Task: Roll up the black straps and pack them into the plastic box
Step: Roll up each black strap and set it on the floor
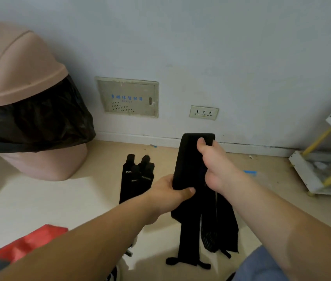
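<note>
Bare home room — lidded bin (18, 78), wall socket (203, 112)

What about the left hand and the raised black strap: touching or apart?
Touching. The head view shows the left hand gripping the raised black strap, thumb across it.

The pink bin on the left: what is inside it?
A black bag lines the pink bin; its edge hangs out under the lid. The lid covers the opening, so the contents cannot be seen.
</note>
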### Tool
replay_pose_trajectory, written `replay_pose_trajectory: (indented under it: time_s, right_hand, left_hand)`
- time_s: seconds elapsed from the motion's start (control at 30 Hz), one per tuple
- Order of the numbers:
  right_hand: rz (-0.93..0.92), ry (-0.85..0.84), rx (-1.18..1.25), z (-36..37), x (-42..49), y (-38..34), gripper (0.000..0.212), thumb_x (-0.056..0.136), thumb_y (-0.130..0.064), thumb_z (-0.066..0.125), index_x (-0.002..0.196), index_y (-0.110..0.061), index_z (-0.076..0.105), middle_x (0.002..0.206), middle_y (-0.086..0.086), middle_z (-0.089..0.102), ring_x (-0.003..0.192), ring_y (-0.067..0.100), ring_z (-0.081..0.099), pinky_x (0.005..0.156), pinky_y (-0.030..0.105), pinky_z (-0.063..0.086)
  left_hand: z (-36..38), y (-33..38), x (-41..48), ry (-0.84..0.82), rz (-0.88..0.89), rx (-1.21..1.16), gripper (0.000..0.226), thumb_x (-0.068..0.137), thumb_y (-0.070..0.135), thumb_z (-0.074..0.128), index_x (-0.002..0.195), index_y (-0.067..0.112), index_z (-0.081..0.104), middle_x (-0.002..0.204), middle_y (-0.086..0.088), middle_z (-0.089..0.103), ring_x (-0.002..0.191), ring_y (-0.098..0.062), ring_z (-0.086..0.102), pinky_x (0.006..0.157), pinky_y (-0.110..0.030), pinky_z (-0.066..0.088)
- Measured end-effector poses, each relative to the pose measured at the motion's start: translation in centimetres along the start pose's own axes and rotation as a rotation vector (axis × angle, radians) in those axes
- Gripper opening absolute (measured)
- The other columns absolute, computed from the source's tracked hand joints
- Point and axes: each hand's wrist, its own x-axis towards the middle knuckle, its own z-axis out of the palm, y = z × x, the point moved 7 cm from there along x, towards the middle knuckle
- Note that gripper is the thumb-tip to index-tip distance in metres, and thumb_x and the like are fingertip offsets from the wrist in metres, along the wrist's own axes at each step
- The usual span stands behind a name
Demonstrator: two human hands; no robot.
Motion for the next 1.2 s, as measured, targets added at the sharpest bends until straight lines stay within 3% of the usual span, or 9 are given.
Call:
replay_pose_trajectory:
  time_s: [0.13,0.33,0.5,0.63,0.77,0.9,0.97,1.07,1.2]
  right_hand:
    - [0.062,0.034,-0.038,-0.4,2.2,3.1,0.031,0.109,-0.034,0.055,0.14,-0.033,0.057,0.129,0.008,0.068,0.116,0.037,0.066,0.101,0.063,0.054]
    - [0.112,0.046,-0.178,0.6,5.9,7.9,0.04,0.105,-0.005,0.052,0.132,-0.034,0.063,0.12,0.008,0.073,0.11,0.035,0.07,0.093,0.066,0.058]
    - [0.136,0.065,-0.264,2.9,10.1,13.3,0.068,0.098,0.006,0.046,0.144,-0.044,0.054,0.13,0.009,0.068,0.115,0.036,0.067,0.095,0.061,0.06]
    - [0.057,-0.003,-0.361,3.7,14.2,16.1,0.06,0.097,0.008,0.051,0.138,-0.035,0.057,0.118,0.011,0.069,0.102,0.028,0.071,0.084,0.044,0.065]
    - [-0.018,0.057,-0.468,3.6,19.4,16.1,0.058,0.093,0.012,0.05,0.126,-0.035,0.058,0.109,0.013,0.068,0.092,0.029,0.071,0.064,0.036,0.063]
    - [-0.092,0.109,-0.577,2.8,24.5,15.6,0.045,0.099,0.003,0.047,0.122,-0.035,0.054,0.114,0.016,0.067,0.089,0.024,0.067,0.069,0.039,0.06]
    - [-0.091,0.078,-0.704,2.3,26.8,16.4,0.052,0.104,-0.011,0.055,0.148,-0.035,0.042,0.137,0.014,0.058,0.116,0.028,0.063,0.089,0.038,0.057]
    - [0.037,0.027,-1.036,0.9,27.9,19.1,0.089,0.105,-0.025,0.062,0.169,-0.032,0.0,0.171,0.014,0.014,0.153,0.038,0.031,0.124,0.045,0.031]
    - [0.171,-0.292,-1.175,0.8,26.0,25.5,0.064,0.109,-0.02,0.053,0.167,-0.019,0.025,0.17,0.015,0.026,0.15,0.033,0.039,0.116,0.03,0.035]
  left_hand:
    - [-0.5,-3.0,0.9,0.085,-0.011,-0.02,0.037,0.101,0.033,0.07,0.134,0.021,0.06,0.121,0.001,0.075,0.11,-0.017,0.073,0.097,-0.035,0.061]
    - [-2.3,-9.9,3.0,0.18,-0.124,0.032,0.049,0.095,0.045,0.072,0.134,0.018,0.061,0.118,-0.001,0.074,0.109,-0.021,0.073,0.1,-0.044,0.06]
    - [-5.1,-15.7,5.7,0.133,-0.319,-0.028,0.044,0.096,0.048,0.072,0.126,0.017,0.069,0.109,0.001,0.076,0.093,-0.013,0.074,0.065,-0.016,0.057]
    - [-5.9,-20.0,8.3,0.048,-0.47,0.011,0.06,0.084,0.053,0.076,0.133,0.02,0.067,0.116,-0.001,0.077,0.104,-0.021,0.075,0.096,-0.035,0.06]
    - [-5.3,-21.4,12.3,-0.037,-0.472,0.128,0.05,0.084,0.025,0.069,0.133,0.018,0.063,0.117,-0.005,0.073,0.106,-0.024,0.072,0.098,-0.039,0.06]
    - [-5.4,-22.0,16.8,0.023,-0.428,-0.01,0.026,0.095,0.013,0.068,0.12,0.017,0.061,0.115,-0.014,0.073,0.106,-0.034,0.074,0.098,-0.047,0.061]
    - [-5.5,-22.3,18.6,0.119,-0.396,-0.087,0.029,0.096,0.016,0.072,0.122,0.016,0.059,0.11,-0.012,0.075,0.102,-0.033,0.076,0.096,-0.047,0.062]
    - [-4.8,-24.0,19.9,0.216,-0.378,0.034,0.05,0.097,0.026,0.073,0.137,0.02,0.045,0.107,-0.002,0.07,0.099,-0.025,0.073,0.087,-0.036,0.061]
    - [-2.9,-27.7,19.3,0.118,-0.444,0.182,0.042,0.095,0.019,0.074,0.119,0.023,0.04,0.097,0.006,0.062,0.085,-0.009,0.064,0.08,-0.026,0.058]
